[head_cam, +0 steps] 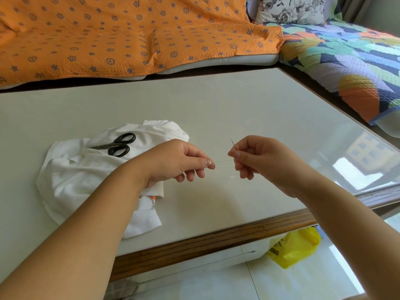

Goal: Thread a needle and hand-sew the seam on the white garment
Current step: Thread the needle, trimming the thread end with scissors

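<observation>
My right hand (253,158) pinches a thin needle (233,144) between thumb and forefinger, its point sticking up and away. My left hand (179,162) pinches a fine pale thread (223,161) that runs across the gap to the right hand. Both hands hover above the table, a short span apart. The white garment (71,176) lies crumpled on the table under and behind my left forearm. Whether the thread passes through the needle's eye is too small to tell.
Black-handled scissors (118,145) lie on top of the garment. The pale table (216,105) has a wooden front edge (216,237). An orange patterned sofa cover (129,35) lies behind, a multicoloured one (346,61) to the right. A yellow bag (294,247) sits on the floor.
</observation>
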`<control>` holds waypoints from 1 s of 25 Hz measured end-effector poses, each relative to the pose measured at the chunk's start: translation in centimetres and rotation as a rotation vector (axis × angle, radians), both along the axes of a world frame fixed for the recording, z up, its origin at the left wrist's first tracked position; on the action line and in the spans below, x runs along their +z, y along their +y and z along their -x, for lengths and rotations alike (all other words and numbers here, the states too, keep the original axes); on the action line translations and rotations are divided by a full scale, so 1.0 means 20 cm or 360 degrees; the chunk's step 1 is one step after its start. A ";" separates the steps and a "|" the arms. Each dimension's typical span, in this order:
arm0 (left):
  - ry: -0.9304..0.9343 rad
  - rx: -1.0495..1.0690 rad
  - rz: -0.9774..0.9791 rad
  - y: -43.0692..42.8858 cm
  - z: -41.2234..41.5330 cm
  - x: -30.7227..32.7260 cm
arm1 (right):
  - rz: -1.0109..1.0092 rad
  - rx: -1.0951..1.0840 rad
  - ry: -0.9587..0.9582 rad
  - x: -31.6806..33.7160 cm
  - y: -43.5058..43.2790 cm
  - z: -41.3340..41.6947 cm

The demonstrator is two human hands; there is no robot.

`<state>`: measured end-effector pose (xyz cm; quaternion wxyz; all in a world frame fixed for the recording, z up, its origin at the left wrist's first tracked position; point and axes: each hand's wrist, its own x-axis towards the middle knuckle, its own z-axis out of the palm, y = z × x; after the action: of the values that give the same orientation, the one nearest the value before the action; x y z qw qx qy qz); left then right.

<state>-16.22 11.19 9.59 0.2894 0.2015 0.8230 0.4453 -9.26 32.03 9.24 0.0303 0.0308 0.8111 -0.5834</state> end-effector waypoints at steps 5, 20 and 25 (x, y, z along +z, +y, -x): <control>0.0009 0.0016 0.0009 -0.02 0.01 0.00 | 0.0028 -0.0043 0.0006 0.01 0.02 0.00; 0.0133 0.0089 0.0226 -0.06 0.01 0.01 | -0.0150 -0.0145 0.0024 0.02 0.07 -0.01; 0.0288 0.0157 0.0146 -0.07 0.02 0.02 | -0.0588 -0.0132 0.0087 0.01 0.05 -0.01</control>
<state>-16.69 9.88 9.92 0.2006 0.1868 0.8742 0.4009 -8.97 33.01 9.46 -0.0221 0.0534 0.9029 -0.4260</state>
